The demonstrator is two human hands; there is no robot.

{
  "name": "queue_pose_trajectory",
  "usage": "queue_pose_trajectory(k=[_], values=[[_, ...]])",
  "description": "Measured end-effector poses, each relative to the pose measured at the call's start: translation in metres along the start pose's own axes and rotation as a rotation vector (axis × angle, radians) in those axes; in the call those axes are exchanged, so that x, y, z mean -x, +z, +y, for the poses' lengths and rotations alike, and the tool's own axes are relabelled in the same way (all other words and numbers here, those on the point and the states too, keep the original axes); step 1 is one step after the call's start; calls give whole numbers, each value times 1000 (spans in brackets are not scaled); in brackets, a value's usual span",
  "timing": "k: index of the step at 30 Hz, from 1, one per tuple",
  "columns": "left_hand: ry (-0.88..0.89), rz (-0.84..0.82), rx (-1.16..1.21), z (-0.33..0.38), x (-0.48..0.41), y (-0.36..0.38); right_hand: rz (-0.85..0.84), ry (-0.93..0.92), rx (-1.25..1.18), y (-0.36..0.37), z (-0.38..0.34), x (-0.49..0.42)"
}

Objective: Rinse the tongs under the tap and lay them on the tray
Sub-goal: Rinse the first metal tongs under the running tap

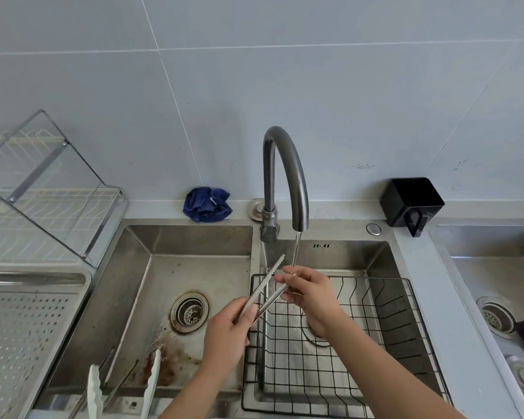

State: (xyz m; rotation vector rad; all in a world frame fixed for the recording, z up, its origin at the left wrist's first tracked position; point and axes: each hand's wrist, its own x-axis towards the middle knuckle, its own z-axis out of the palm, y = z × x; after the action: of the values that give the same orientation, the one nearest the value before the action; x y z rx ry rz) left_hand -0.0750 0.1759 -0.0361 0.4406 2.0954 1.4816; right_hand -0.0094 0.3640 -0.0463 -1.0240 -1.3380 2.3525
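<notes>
Mid-rinse. Holding the tongs (265, 282) over the right basin, just in front of the tap (285, 164), arms spread, serrated tips up by the running water (297, 246). Gripping the hinge end with the left hand (227, 331); pinching the far end of the lower arm with the right hand (312, 294), right under the stream. Judged about halfway: wetting under way, not yet laid down. Left to do: finish the rinse, carry left, lay on the perforated steel tray (28, 328), well apart at far left. Steel double sink (194, 240) set in a pale bench (415, 261), rust stains in the left basin, black wire basket (400, 313) in the right. Also there: second pair of tongs (152, 379) at the near rim, dish rack (58, 192), blue cloth (208, 204), black container (412, 201), grey tiled wall.
</notes>
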Motion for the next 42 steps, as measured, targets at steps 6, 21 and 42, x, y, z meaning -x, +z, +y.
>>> queue_pose_trajectory(k=[6, 21, 42], values=[[104, 35, -119, -1, 2, 0, 57, -1, 134, 14, 0, 4], [-139, 36, 141, -11, 5, 4, 55, -37, 131, 22, -7, 10], [-366, -20, 336, 2, -14, 21, -38, 4, -50, 15, -28, 10]])
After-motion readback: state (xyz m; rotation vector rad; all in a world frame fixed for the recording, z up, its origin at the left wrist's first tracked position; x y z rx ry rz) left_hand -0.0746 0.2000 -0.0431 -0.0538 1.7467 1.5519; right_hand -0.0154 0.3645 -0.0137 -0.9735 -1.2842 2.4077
